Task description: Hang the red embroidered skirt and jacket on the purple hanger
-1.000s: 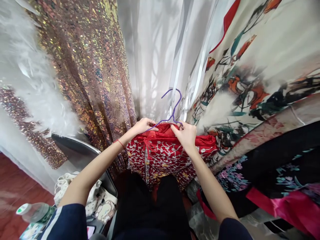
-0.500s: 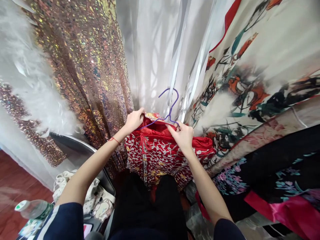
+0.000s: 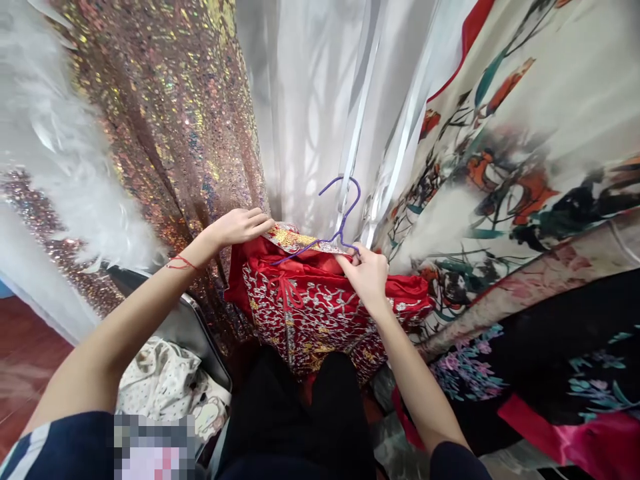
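Observation:
In front of my legs hangs a red embroidered garment (image 3: 320, 313) with silver and gold stitching and a red tie near its top edge. A purple hanger (image 3: 342, 223) rises out of its opening, hook upward, its left arm lying across the red lining. My left hand (image 3: 245, 225) grips the garment's upper left edge, fingers curled over the cloth. With thumb and fingers closed, my right hand (image 3: 364, 268) pinches the garment's top edge together with the hanger's right arm. The hanger's lower part is hidden inside the cloth.
A gold sequined dress (image 3: 170, 120) and white feathers (image 3: 75, 147) hang at left. White cloth (image 3: 310, 113) hangs behind the hanger. At right are a floral cream garment (image 3: 525, 147) and a black floral one (image 3: 540, 340). Spotted cloth (image 3: 155, 377) lies on a chair (image 3: 200, 333).
My left hand has moved left along the garment's top, pulling that side outward so its gold-trimmed edge shows more. My right hand stays at the hanger's right arm.

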{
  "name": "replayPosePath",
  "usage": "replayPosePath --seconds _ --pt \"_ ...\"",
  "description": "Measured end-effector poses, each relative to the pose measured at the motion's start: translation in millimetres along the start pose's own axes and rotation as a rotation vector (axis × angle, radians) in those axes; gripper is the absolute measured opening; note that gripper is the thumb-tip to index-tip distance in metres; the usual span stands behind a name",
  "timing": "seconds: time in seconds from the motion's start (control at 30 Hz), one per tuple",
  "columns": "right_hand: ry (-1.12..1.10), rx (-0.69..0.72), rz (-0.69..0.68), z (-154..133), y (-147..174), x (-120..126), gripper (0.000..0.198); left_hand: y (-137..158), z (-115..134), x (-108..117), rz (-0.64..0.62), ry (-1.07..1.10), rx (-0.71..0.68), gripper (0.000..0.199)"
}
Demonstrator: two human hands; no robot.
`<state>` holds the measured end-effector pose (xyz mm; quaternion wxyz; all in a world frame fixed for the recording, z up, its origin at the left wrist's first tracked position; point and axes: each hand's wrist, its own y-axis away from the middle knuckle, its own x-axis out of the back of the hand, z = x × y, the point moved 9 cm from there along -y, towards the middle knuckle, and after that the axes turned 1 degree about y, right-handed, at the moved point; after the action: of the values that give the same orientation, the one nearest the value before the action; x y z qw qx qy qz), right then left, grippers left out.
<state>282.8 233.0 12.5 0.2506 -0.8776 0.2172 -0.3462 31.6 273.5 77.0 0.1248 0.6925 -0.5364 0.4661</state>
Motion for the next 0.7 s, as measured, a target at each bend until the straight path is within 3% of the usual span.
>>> replayPosePath --seconds 0.13,0.27,0.37,0.43,0.53,0.63,0.7 --pt "-0.042 0.02 0.004 0 -1 2 0.029 -13 4 32 -0.05 0.038 0.147 0.032" --pt "-0.146 0.084 0.005 -4 0 9 0.041 -46 21 90 0.035 0.062 0.37 0.028" --pt "-0.176 0.083 0.034 -3 1 14 0.039 -73 41 117 0.118 0.156 0.481 0.028" --pt "-0.162 0.081 0.059 -2 2 15 0.036 -85 54 116 0.145 0.242 0.527 0.028" --pt "-0.131 0.092 0.081 -3 3 16 0.031 -79 67 96 0.189 0.362 0.632 0.025" --pt "-0.121 0.115 0.079 -4 4 15 0.03 -49 83 70 0.307 0.466 0.739 0.021" --pt "-0.115 0.128 0.074 -4 5 15 0.029 -20 92 57 0.473 0.515 0.815 0.02"
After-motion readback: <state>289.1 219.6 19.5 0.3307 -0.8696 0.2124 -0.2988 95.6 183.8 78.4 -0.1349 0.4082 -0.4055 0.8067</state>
